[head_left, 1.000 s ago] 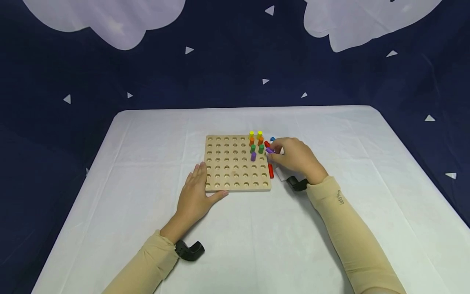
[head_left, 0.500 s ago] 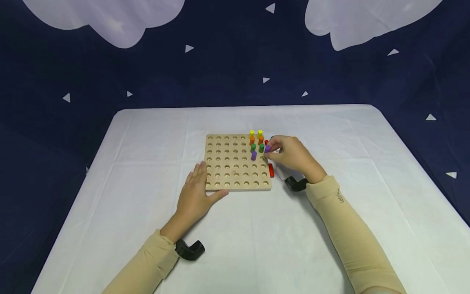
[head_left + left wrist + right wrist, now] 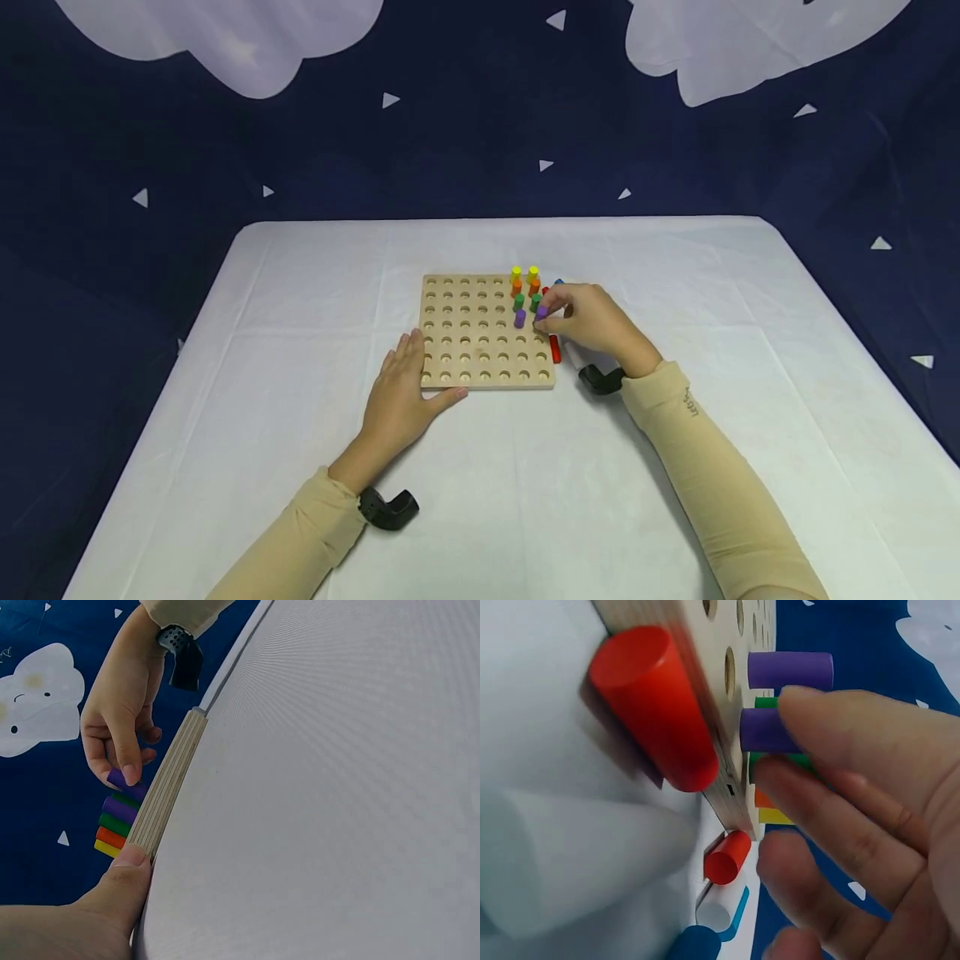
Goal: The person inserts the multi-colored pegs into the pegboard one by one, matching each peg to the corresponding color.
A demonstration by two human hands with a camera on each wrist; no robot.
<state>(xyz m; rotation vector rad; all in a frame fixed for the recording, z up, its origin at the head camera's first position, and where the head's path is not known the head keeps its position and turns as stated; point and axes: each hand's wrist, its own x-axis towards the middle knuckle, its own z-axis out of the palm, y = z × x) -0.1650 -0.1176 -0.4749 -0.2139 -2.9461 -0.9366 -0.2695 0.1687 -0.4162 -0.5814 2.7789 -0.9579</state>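
Pegboard (image 3: pixel 480 333) is looking like pale unfinished wood, matt, edge showing plywood layers (clear from the left wrist). Purple peg (image 3: pixel 769 730) and red peg (image 3: pixel 654 705) are showing smooth painted satin surfaces. Tablecloth (image 3: pixel 525 483) is looking matt white, creased, finely woven.

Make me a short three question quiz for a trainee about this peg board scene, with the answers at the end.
1. True or false: the right hand pinches a purple peg at the wooden peg board.
2. Which colour are the two pegs at the far edge of the board? A) blue B) yellow C) red
3. Where does the left hand rest?

Key:
1. True.
2. B. The yellow pegs stand farthest, with orange, green and purple ones in front of them.
3. Flat on the near left corner of the board, thumb against its front edge; a red peg lies on the white table beside the right edge.
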